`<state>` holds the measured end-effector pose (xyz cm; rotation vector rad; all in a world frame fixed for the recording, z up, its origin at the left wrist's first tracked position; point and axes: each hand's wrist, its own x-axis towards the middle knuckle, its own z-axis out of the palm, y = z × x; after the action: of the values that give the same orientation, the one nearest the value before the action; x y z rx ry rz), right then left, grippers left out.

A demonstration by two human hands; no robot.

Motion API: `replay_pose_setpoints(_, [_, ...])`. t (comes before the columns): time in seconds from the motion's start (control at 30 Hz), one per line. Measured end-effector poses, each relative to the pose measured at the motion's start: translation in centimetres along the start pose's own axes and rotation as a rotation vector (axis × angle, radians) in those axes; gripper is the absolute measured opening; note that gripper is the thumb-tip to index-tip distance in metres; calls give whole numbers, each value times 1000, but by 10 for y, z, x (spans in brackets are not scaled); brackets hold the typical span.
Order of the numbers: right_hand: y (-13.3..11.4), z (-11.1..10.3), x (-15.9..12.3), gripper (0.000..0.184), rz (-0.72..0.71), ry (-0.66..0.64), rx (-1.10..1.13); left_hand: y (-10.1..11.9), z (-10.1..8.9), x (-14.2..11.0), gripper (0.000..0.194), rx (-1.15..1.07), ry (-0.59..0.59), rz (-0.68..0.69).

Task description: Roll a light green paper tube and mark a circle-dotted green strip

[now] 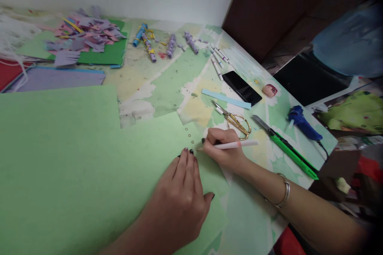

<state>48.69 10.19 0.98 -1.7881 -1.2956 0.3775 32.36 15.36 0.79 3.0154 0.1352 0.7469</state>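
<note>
A large light green paper sheet (74,167) lies across the near table. My left hand (182,195) rests flat on it, fingers stretched out and together, pressing it down. My right hand (223,149) is closed around a white pen (236,144) with a pinkish band. The pen tip touches the sheet's right edge, just beside my left fingertips. A few small drawn circles (189,135) run along that edge above the pen tip.
Gold scissors (235,119), a light blue paper strip (226,99), a black phone (241,87), a green utility knife (287,147) and a blue glue gun (302,123) lie to the right. Several markers (218,59), rolled paper pieces (149,46) and paper scraps (86,34) sit at the back.
</note>
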Motion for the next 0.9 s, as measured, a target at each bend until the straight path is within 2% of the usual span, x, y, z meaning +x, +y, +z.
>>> replay_pose_setpoints(0.9, [0,-1,0,32,0,-9,6,0,-1,0,45,27,-9,9])
